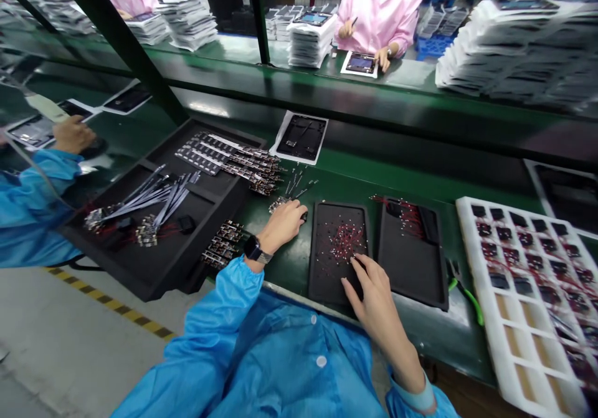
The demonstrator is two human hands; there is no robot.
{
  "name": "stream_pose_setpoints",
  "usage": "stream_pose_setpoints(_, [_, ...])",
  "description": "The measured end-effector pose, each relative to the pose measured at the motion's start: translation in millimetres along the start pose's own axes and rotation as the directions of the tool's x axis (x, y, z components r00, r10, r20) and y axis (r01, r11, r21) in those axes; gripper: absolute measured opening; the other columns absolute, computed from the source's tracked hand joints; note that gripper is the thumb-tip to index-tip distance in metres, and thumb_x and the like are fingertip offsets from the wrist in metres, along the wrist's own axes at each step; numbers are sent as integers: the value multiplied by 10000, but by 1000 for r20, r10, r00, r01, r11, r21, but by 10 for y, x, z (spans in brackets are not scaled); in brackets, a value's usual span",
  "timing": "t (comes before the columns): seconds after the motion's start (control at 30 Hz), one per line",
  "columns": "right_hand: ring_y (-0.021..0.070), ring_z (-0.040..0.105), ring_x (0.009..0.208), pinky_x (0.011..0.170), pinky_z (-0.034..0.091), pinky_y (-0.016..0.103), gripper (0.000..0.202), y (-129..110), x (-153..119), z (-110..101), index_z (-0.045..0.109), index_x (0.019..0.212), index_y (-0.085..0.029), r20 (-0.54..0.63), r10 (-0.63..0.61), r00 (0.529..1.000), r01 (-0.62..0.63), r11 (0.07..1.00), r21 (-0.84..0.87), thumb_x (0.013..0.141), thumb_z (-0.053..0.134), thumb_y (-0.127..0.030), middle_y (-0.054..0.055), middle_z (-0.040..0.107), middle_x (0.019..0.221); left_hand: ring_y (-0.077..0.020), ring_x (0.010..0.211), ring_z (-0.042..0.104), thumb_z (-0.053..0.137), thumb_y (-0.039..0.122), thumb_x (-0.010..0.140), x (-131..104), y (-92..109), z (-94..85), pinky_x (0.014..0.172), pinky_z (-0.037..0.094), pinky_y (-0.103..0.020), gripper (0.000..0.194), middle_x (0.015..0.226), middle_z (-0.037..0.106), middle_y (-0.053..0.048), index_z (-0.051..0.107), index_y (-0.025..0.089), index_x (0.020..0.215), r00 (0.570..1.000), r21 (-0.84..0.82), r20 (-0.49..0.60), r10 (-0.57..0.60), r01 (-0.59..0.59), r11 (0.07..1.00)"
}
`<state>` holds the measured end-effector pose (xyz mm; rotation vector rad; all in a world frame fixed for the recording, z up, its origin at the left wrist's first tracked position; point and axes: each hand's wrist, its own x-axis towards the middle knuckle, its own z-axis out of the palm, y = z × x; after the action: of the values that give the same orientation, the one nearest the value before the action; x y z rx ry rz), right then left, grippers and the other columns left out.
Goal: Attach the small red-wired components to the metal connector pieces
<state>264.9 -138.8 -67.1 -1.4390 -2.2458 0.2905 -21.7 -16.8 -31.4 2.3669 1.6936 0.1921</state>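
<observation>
My left hand [283,225], with a watch [256,248] on its wrist, rests over the green bench with its fingers bent together. A small dark bit shows at its fingertips, too small to name. Just beyond it lie loose small boards with thin strips [292,187]. My right hand [374,290] reaches over a black tray [322,281], thumb and fingers apart. Its fingertips are at the edge of a scatter of tiny red-and-white pieces [346,242] in that tray. To the right is a second black tray [408,268] with red-wired black parts [411,215] along its top.
Green-handled cutters [467,293] lie beside a white foam tray [518,337] of wired black parts. At left a black bin [187,237] holds ribbon cables and strips of boards. A device shell [301,136] lies behind. A co-worker's hand [75,134] is at far left; people in pink sit opposite.
</observation>
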Motion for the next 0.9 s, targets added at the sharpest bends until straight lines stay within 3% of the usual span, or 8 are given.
stream_pose_setpoints(0.13, [404, 546, 1353, 1097, 494, 630, 492, -7, 11, 16, 503, 1518, -210, -4, 7, 1000, -7, 1000, -10, 1045, 554, -333, 201, 565, 1453, -278, 1136, 630, 609, 196, 976, -252, -20, -17, 1001, 514, -402, 236, 1177, 673, -112, 695, 204, 1195, 1000, -32, -13, -9, 8, 999])
stream_pose_setpoints(0.27, [412, 548, 1339, 1088, 488, 639, 508, -4, 10, 54, 503, 1529, -214, -6, 19, 1000, -19, 1000, -14, 1042, 551, -352, 202, 570, 1432, -277, 1313, 555, 515, 55, 907, -350, -55, -56, 1139, 460, -426, 502, 1402, 622, -123, 629, 203, 1372, 994, -81, -110, 9, -18, 997])
stream_pose_setpoints(0.37, [419, 538, 1349, 1084, 478, 652, 510, -39, 58, 20, 508, 1534, -228, -19, 20, 1000, -21, 1000, -14, 1044, 544, -365, 196, 585, 1418, -258, 1405, 505, 457, -1, 844, -339, -143, -66, 1220, 405, -407, 622, 1506, 569, -121, 595, 173, 1425, 975, -142, -209, -74, 44, 989])
stream_pose_setpoints(0.47, [413, 513, 1385, 1116, 445, 658, 490, -184, 239, -144, 521, 1528, -262, -10, -16, 1000, 16, 1000, -4, 1048, 544, -363, 166, 613, 1411, -259, 1413, 510, 455, -7, 806, -310, -264, -23, 1252, 378, -387, 668, 1509, 575, -155, 561, 92, 1458, 967, -197, -188, -170, 133, 971])
stream_pose_setpoints(0.57, [387, 507, 1394, 1147, 433, 614, 430, -432, 593, -388, 576, 1474, -261, 38, -93, 995, 92, 995, 25, 1057, 544, -360, 140, 625, 1421, -279, 1477, 451, 449, 8, 838, -266, -345, 58, 1270, 357, -424, 680, 1558, 532, -190, 515, 69, 1512, 963, -187, -156, -221, 191, 964])
stream_pose_setpoints(0.7, [359, 596, 1242, 1057, 506, 539, 352, -718, 1270, -541, 675, 1347, -184, 212, -247, 946, 237, 969, 68, 1052, 579, -351, 153, 698, 1284, -310, 1521, 398, 459, 78, 928, -163, -349, 161, 1246, 369, -506, 637, 1649, 433, -156, 537, 213, 1545, 955, -127, -165, -246, 226, 966])
stream_pose_setpoints(0.8, [336, 650, 1134, 1013, 527, 510, 311, -781, 1857, -407, 716, 1273, -150, 324, -253, 911, 234, 967, 98, 1040, 593, -314, 157, 740, 1185, -327, 1537, 377, 456, 154, 987, -77, -305, 206, 1259, 333, -532, 546, 1658, 426, -141, 588, 245, 1509, 954, -70, -171, -244, 235, 969])
stream_pose_setpoints(0.9, [305, 681, 1150, 1058, 512, 448, 264, -717, 2441, -142, 739, 1219, -131, 394, -141, 908, 76, 981, 176, 1007, 620, -233, 145, 758, 1222, -349, 1508, 417, 402, 219, 1037, -9, -253, 228, 1249, 330, -552, 510, 1629, 456, -202, 568, 169, 1517, 941, -23, -205, -270, 271, 962])
